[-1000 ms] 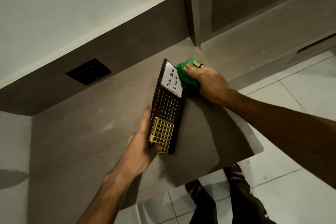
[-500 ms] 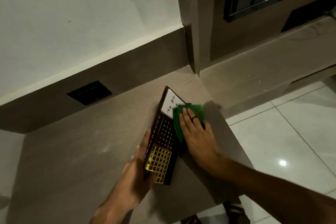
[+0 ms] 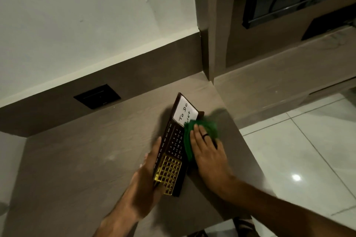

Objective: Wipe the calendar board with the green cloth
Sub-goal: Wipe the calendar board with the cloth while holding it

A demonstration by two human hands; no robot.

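The calendar board (image 3: 174, 141) is a long dark brown slab with printed dates, a gold grid at its near end and a white "To Do List" panel at its far end. It lies on the grey-brown desk (image 3: 81, 159). My left hand (image 3: 148, 177) grips its near left edge, thumb on the gold grid. My right hand (image 3: 207, 152), with a dark ring, presses flat on the green cloth (image 3: 206, 127). The cloth covers the board's right side and the corner of the white panel.
A black wall socket plate (image 3: 97, 96) sits on the dark backsplash at the left. The desk's right edge drops to a white tiled floor (image 3: 300, 156). A lower wooden ledge (image 3: 279, 81) and a cabinet column stand behind the board.
My right hand slid the green cloth from beyond the board's far right corner onto the board's right side. The camera view tilted up. My left hand kept its hold.
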